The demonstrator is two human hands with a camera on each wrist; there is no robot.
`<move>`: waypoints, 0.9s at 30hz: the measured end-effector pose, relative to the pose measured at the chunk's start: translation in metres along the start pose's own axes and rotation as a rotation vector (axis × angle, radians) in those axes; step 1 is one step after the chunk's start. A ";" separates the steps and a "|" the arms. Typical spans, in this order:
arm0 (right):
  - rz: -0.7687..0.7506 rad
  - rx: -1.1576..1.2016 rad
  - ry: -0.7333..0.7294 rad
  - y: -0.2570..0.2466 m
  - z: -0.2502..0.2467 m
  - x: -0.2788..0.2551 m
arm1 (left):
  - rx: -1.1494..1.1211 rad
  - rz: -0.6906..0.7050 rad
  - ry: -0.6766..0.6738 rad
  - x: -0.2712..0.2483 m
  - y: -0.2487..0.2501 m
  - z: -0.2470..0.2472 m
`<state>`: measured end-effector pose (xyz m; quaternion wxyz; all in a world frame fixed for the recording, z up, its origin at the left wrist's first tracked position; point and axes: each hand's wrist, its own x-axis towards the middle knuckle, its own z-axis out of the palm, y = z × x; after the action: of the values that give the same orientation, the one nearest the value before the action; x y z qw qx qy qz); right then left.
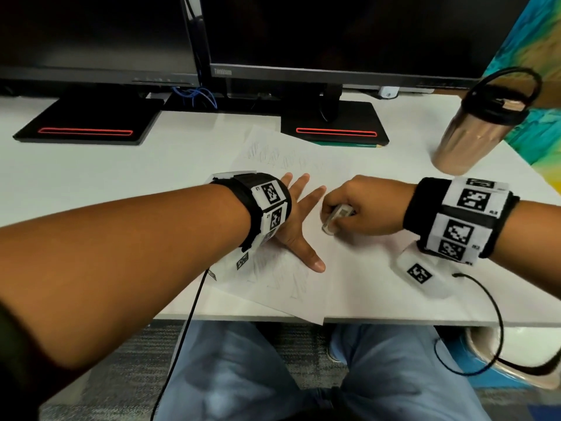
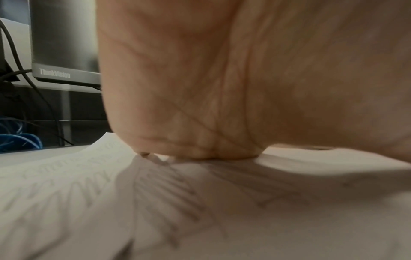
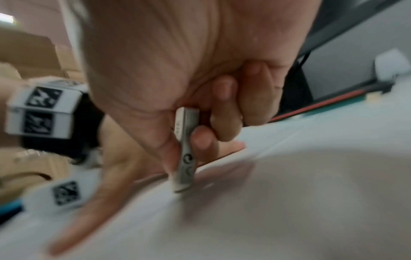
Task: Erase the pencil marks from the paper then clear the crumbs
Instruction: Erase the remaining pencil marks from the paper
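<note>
A white sheet of paper (image 1: 273, 153) with faint pencil scribbles lies skewed on the white desk, one corner hanging over the front edge. My left hand (image 1: 299, 217) lies flat on the paper with fingers spread and thumb out, pressing it down; the left wrist view shows the palm (image 2: 211, 88) on the scribbled paper (image 2: 111, 202). My right hand (image 1: 361, 205) grips a white eraser (image 1: 335, 218) in a grey sleeve. In the right wrist view the eraser (image 3: 186, 153) stands tip-down on the paper (image 3: 289, 202), pinched between thumb and fingers, right beside the left hand (image 3: 115, 176).
Two dark monitors (image 1: 334, 34) stand on black bases (image 1: 334, 129) at the back of the desk (image 1: 91, 171). A copper-coloured bottle (image 1: 473, 135) with a black lid stands at the right. A green pencil (image 1: 346, 144) lies by the right base. A wrist-camera cable (image 1: 485, 299) trails off the front edge.
</note>
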<state>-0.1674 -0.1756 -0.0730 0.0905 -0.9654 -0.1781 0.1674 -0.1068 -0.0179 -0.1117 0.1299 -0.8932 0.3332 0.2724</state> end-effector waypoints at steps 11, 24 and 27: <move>0.225 0.462 0.447 -0.004 0.006 -0.031 | 0.030 -0.019 -0.031 -0.028 -0.033 -0.007; 0.340 0.400 0.085 -0.009 0.038 -0.034 | 0.060 -0.020 -0.012 -0.026 -0.036 0.016; 0.207 0.438 0.008 -0.033 0.045 -0.042 | 0.063 -0.014 -0.008 -0.025 -0.037 0.016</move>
<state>-0.2306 -0.1563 -0.0944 0.2805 -0.9367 -0.0371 0.2064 -0.1045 0.0289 -0.1092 0.1613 -0.8900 0.3347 0.2644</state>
